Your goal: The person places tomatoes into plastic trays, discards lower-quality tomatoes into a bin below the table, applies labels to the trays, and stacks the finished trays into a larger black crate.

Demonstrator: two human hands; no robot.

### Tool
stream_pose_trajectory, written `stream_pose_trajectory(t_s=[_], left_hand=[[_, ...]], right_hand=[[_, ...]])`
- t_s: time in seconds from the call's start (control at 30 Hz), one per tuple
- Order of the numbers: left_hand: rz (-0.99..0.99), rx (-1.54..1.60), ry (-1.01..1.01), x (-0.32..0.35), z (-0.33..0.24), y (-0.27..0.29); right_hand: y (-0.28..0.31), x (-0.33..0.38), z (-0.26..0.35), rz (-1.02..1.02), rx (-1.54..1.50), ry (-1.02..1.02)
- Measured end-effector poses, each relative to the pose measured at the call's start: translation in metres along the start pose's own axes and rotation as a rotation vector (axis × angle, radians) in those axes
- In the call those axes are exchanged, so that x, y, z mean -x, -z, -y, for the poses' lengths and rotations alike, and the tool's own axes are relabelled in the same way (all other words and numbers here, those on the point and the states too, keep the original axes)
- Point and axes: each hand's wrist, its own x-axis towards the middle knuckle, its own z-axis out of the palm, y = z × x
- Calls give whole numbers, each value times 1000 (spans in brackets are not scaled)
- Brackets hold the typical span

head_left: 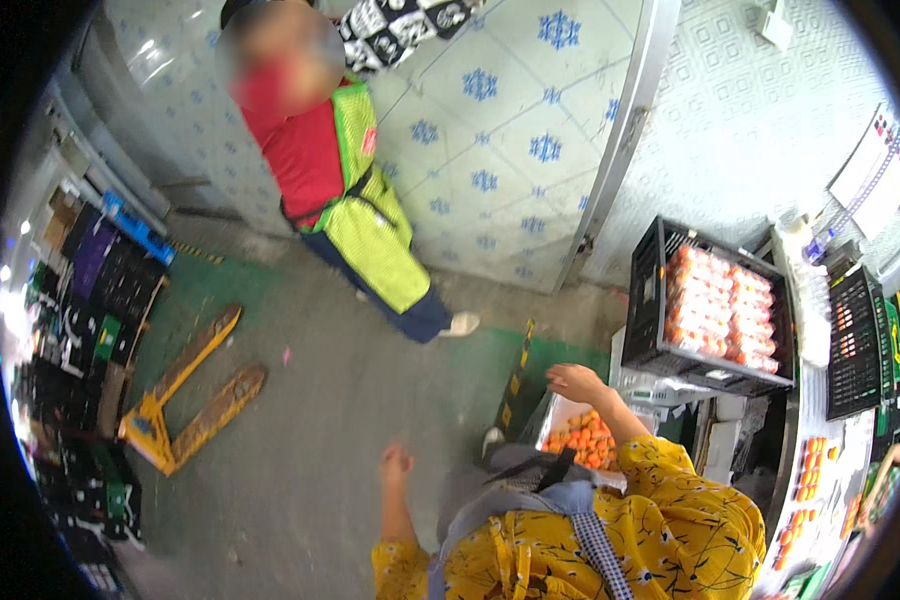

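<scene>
Both hands released — right hand (573, 381) just above the box of oranges (582, 437), left hand (396, 463) well aside.

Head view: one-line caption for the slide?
Both bare hands, left hand and right hand, empty above a box of orange fruit, beside a black crate of packed fruit; a co-worker stands opposite.

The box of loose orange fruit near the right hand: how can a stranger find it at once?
Start at the black crate of wrapped fruit trays at the right. Just below and left of it, under the right hand, sits the white box. Unlike the crate's wrapped trays, its orange fruit lie loose.
</scene>
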Motion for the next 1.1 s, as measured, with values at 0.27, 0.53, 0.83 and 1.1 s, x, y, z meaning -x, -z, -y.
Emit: stream_pose_trajectory(t_s=[0.27,0.53,0.83,1.1], left_hand=[[-191,-634,6,-98,-14,-22],[583,-1120,-1090,-180,-184,-330],[625,-502,-1758,-38,-315,-680],[110,-428,-2251,-45,-229,-851]], right_hand=[[206,-203,105,-531,142,454],[337,-247,50,-1103,290,540],[444,-262,-85,-1510,600,550],[470,-278,-195,-1447,259,819]])
